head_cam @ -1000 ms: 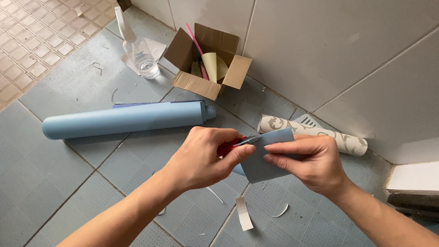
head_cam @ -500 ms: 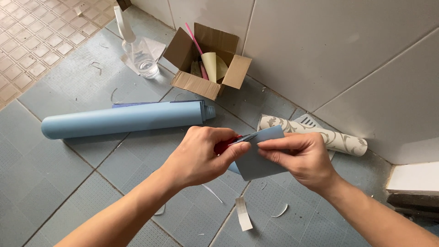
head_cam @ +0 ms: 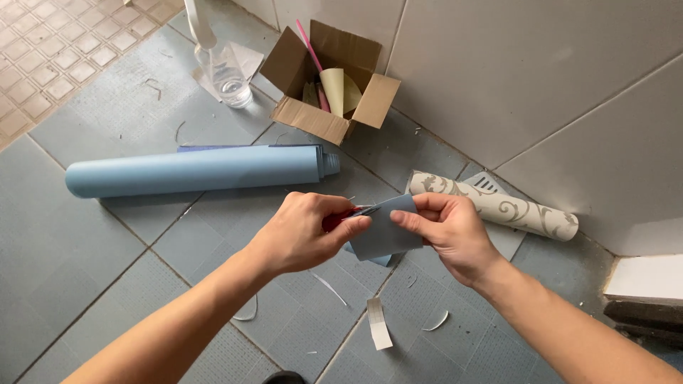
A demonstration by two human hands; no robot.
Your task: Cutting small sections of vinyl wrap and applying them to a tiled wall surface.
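Observation:
My left hand (head_cam: pixel 302 235) grips a red-handled cutter (head_cam: pixel 340 217) whose metal blade meets the top edge of a small grey-blue sheet (head_cam: pixel 384 229). My right hand (head_cam: pixel 452 235) pinches that sheet by its right side, fingers on top and thumb beneath. Both hands hover above the blue tiled floor. A second bit of the same blue material shows just under the sheet.
A long light-blue roll (head_cam: pixel 192 171) lies on the floor to the left. A patterned cream roll (head_cam: pixel 498 206) rests by the wall. An open cardboard box (head_cam: pixel 327 78) holds rolled paper and a pink stick. A clear spray bottle (head_cam: pixel 220 67) stands behind. Paper scraps (head_cam: pixel 377 331) litter the tiles.
The hands and the sheet have stayed nearly in place; the blade has shifted slightly along the sheet's top edge.

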